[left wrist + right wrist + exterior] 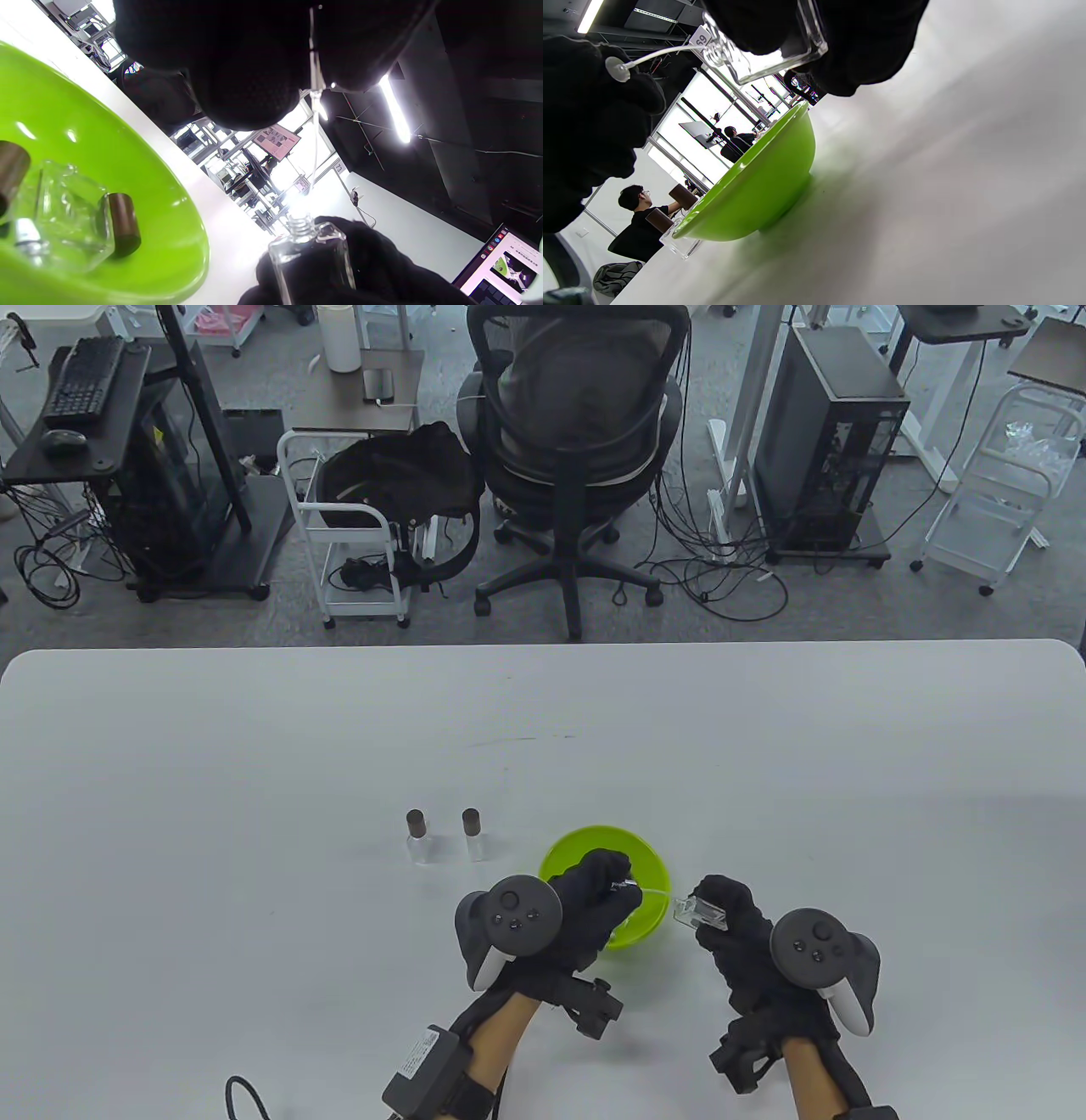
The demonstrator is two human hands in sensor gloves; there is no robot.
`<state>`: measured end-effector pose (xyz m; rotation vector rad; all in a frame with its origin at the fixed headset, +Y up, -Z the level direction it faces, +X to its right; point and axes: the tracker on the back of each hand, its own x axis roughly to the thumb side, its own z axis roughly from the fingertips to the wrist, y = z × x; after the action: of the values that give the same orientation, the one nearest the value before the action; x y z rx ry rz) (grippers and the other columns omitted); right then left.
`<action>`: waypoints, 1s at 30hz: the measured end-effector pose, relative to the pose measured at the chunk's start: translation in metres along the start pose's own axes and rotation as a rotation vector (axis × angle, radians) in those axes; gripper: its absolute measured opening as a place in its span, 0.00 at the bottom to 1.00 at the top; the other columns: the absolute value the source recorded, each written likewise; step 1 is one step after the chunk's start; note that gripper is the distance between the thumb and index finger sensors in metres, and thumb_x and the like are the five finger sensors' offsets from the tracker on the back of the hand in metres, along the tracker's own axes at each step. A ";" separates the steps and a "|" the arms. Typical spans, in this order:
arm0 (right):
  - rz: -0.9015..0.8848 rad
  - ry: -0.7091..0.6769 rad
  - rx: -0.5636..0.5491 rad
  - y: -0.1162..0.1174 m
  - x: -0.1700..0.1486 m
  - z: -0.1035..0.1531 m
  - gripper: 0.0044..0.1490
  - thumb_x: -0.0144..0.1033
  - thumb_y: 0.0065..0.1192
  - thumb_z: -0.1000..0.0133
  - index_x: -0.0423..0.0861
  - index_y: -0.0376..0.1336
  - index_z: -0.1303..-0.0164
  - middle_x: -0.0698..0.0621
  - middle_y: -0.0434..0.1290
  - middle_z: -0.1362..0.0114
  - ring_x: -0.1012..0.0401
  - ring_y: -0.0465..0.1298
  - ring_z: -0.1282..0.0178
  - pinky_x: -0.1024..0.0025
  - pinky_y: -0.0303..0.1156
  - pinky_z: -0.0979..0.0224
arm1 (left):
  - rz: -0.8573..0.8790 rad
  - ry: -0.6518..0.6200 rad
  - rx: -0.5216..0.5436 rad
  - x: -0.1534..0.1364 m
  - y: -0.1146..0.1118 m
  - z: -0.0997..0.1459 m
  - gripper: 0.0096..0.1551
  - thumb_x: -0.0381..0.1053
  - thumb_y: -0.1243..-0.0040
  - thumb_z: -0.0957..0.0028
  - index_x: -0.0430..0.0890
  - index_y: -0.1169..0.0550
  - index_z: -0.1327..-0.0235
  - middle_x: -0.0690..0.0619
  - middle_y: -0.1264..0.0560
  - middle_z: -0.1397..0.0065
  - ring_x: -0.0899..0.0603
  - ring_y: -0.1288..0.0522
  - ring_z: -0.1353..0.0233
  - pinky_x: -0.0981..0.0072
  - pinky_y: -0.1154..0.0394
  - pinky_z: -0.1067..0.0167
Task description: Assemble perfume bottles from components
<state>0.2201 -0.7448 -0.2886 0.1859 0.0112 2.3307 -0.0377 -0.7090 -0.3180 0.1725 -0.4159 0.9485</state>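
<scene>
My left hand (612,886) hovers over the green bowl (564,853) and pinches a spray pump with a thin white dip tube (652,890). The tube's tip points at the neck of a clear square glass bottle (697,914), which my right hand (721,912) grips just right of the bowl. In the left wrist view the tube (314,140) hangs above the bottle's threaded neck (299,224). Inside the bowl (127,140) lie a clear bottle (63,220) and brown caps (123,222). In the right wrist view the tube (657,53) reaches the bottle (763,51).
Two capped bottles, one (417,836) beside the other (473,834), stand upright on the white table (254,780) left of the bowl. An office chair (577,458) and carts stand beyond the table's far edge.
</scene>
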 end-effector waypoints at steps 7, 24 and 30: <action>-0.015 0.016 -0.008 0.000 0.000 0.000 0.38 0.32 0.56 0.38 0.44 0.46 0.20 0.42 0.62 0.17 0.46 0.75 0.21 0.51 0.74 0.21 | -0.009 0.003 0.000 0.001 0.000 0.001 0.25 0.57 0.37 0.45 0.49 0.27 0.39 0.47 0.18 0.43 0.51 0.13 0.54 0.70 0.17 0.52; -0.029 -0.084 0.013 0.006 0.019 0.004 0.38 0.32 0.56 0.38 0.45 0.45 0.20 0.43 0.62 0.17 0.48 0.75 0.20 0.52 0.74 0.20 | -0.072 0.029 -0.090 0.005 -0.024 -0.002 0.25 0.57 0.40 0.44 0.45 0.23 0.40 0.50 0.15 0.49 0.52 0.13 0.58 0.71 0.17 0.56; 0.038 -0.076 0.008 0.007 0.018 0.002 0.38 0.33 0.56 0.38 0.45 0.46 0.20 0.44 0.64 0.18 0.49 0.76 0.22 0.54 0.75 0.21 | -0.143 -0.002 -0.133 0.010 -0.032 -0.002 0.20 0.50 0.39 0.45 0.54 0.25 0.39 0.47 0.20 0.37 0.47 0.16 0.47 0.65 0.20 0.45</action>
<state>0.2033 -0.7364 -0.2834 0.2804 -0.0205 2.3598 -0.0060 -0.7191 -0.3141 0.0813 -0.4606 0.7773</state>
